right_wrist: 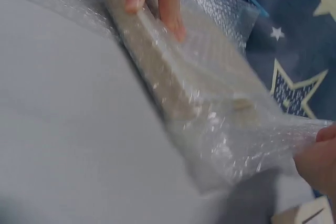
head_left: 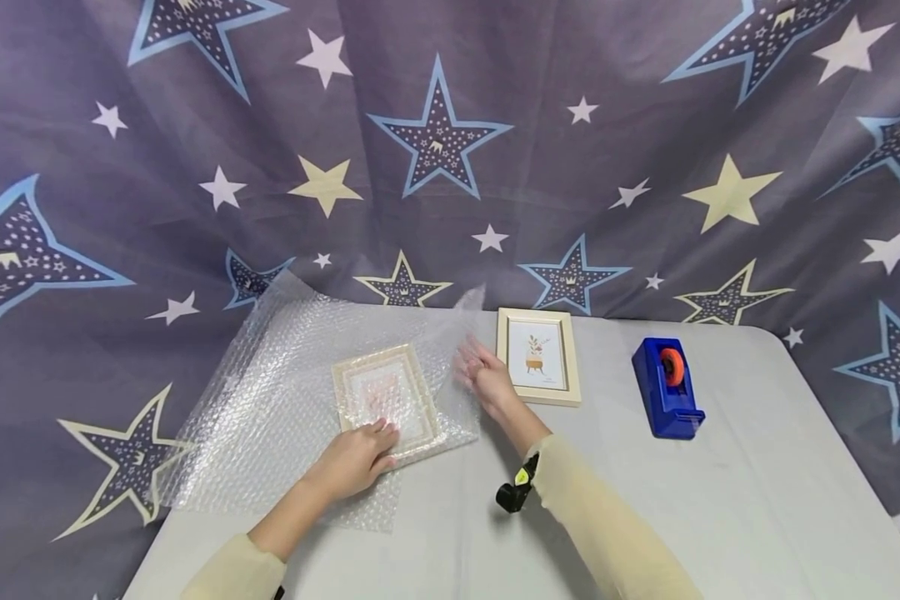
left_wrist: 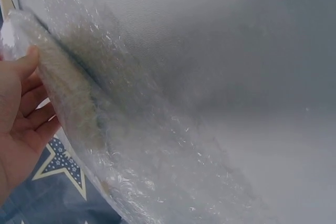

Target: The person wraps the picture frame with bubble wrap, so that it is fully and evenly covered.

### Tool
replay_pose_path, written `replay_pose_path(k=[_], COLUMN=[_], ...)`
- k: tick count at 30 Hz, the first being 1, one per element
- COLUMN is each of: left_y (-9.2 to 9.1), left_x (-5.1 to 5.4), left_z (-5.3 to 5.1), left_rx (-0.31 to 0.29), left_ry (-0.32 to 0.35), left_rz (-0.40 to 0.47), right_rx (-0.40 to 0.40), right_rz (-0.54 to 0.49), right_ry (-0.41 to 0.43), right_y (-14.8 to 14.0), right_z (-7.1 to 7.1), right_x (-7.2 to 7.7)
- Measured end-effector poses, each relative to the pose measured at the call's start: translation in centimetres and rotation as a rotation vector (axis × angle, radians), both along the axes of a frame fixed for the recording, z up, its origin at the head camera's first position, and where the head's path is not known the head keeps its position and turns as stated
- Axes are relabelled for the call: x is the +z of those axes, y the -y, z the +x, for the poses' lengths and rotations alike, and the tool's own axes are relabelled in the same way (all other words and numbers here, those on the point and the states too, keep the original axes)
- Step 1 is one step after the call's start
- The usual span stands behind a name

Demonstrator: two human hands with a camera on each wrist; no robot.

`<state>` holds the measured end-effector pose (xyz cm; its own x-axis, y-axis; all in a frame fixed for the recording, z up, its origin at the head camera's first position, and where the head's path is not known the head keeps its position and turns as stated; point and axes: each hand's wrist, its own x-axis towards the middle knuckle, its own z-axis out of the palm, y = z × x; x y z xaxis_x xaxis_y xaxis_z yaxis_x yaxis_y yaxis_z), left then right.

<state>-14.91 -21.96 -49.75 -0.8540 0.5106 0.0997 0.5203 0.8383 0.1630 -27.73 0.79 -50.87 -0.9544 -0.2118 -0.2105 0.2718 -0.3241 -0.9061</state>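
Observation:
A pale wooden picture frame (head_left: 423,385) lies flat under a layer of bubble wrap (head_left: 270,400), near the table's left side. My left hand (head_left: 348,462) rests on its near edge. In the left wrist view, the thumb (left_wrist: 31,59) lies against the wrapped edge and the other fingers stretch over the top. My right hand (head_left: 487,379), blurred in the head view, grips the right end of the sheet. That end is pulled taut away from the wrapped frame in the right wrist view, where only part of the right hand (right_wrist: 317,158) shows.
Behind my right hand lies another picture frame (head_left: 537,354) with a plant print, not wrapped. A blue tape dispenser (head_left: 663,400) with an orange roll stands farther right. The sheet overhangs the table's left edge. A star-patterned curtain (head_left: 450,225) borders the white table (head_left: 757,483).

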Motion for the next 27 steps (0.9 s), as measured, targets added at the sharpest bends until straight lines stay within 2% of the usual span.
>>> replay_pose_path(k=[2,7,10,13,16,20,23,27], left_y=[0.0,0.1,0.1,0.1,0.0,-0.1,0.0,0.1], left_x=[-0.1,-0.1,-0.2,-0.2,-0.2,-0.1,0.2,0.4], left_z=[-0.1,-0.1,-0.1,-0.1,-0.2,-0.3,-0.3,-0.3], left_rx=[-0.010,-0.024,-0.026,-0.023,-0.031,-0.033,-0.021,-0.011], left_ry=[-0.011,-0.014,-0.007,0.000,0.002,0.014,0.027,0.050], left_rz=[0.000,0.003,-0.015,-0.029,-0.017,0.012,0.010,0.027], right_rx=[0.013,0.009,0.026,0.056,0.059,0.020,0.008,0.006], right_rz=[0.078,0.405,0.556,0.648,0.699,0.632,0.467,0.189], right_ry=[-0.050,-0.177,-0.290,-0.394,-0.417,-0.296,-0.188,-0.061], right_y=[0.4,1.7,2.8,3.6,3.9,3.1,2.2,1.1], right_z=[0.2,1.1,1.7,2.2,2.4,2.1,1.4,0.8], right_x=[0.6,2.0,2.6,3.1,3.3,3.1,2.6,1.7])
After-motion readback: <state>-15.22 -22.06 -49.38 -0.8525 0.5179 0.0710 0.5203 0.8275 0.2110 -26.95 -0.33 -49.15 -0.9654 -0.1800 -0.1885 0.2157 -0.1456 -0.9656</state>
